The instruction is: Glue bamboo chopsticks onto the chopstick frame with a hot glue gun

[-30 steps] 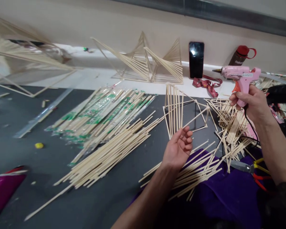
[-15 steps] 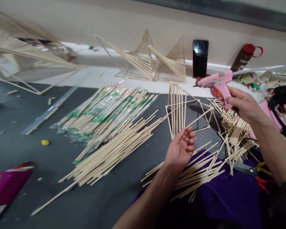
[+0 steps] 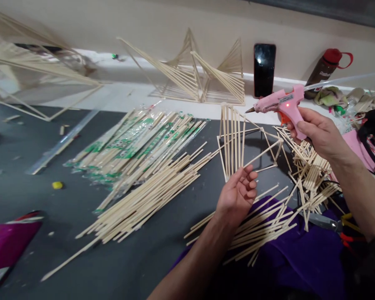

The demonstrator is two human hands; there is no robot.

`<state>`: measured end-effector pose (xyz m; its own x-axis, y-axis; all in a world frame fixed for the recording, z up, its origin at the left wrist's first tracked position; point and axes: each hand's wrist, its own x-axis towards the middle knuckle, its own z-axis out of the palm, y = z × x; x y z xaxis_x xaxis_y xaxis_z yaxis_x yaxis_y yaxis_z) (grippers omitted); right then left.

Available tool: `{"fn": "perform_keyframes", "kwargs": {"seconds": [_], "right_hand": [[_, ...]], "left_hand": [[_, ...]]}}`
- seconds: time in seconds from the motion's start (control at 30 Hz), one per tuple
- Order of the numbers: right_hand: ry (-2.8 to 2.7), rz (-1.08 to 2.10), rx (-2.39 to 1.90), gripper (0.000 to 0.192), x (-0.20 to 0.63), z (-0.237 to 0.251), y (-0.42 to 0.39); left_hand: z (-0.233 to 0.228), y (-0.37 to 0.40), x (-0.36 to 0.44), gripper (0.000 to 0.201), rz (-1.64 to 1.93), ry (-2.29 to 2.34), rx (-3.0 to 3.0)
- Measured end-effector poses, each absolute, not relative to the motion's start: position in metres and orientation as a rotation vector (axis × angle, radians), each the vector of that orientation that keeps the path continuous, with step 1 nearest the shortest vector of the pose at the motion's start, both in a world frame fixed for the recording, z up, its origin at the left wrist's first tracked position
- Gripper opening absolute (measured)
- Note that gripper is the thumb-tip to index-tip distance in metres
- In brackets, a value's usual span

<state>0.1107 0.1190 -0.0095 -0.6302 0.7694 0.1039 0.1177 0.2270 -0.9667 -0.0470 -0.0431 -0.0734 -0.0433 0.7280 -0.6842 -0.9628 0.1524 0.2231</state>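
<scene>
The white label on the pink plastic hot glue gun (image 3: 281,106) is too small to read, as is the print on the dark bottle with a red cap (image 3: 325,71). A red light glows on the gun's side, and its metal nozzle points left. The right hand (image 3: 315,133) grips its handle, fingers closed around it, above the grey tabletop (image 3: 25,175). The left hand (image 3: 239,193), fingers loosely curled, touches the bamboo stick frame (image 3: 237,141).

Left hand (image 3: 237,193) palm up with fingers curled, right hand (image 3: 318,133) raised and closed in a grip, both forearms extended
</scene>
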Motion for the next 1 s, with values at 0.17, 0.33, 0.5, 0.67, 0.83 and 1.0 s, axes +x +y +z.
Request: {"fn": "perform_keyframes", "kwargs": {"seconds": [0.17, 0.33, 0.5, 0.67, 0.83, 1.0], "right_hand": [[-1.911, 1.353, -0.835, 0.026, 0.108, -0.01, 0.119], [-1.876, 1.3, -0.863, 0.023, 0.105, -0.01, 0.118], [-1.753, 1.381, -0.862, 0.019, 0.102, -0.01, 0.12], [-1.753, 1.418, -0.807, 0.017, 0.102, -0.005, 0.122], [-1.863, 1.407, -0.813, 0.023, 0.102, -0.003, 0.12], [-1.895, 1.402, -0.784, 0.024, 0.099, -0.009, 0.121]], "left_hand": [[-0.075, -0.044, -0.047, 0.029, 1.419, 0.799, -0.36], [-0.075, -0.043, -0.047, 0.029, 1.417, 0.795, -0.365], [-0.073, -0.043, -0.048, 0.033, 1.409, 0.799, -0.372], [-0.073, -0.043, -0.048, 0.031, 1.414, 0.801, -0.363], [-0.074, -0.043, -0.047, 0.028, 1.404, 0.803, -0.361], [-0.073, -0.043, -0.048, 0.032, 1.41, 0.802, -0.366]]}}
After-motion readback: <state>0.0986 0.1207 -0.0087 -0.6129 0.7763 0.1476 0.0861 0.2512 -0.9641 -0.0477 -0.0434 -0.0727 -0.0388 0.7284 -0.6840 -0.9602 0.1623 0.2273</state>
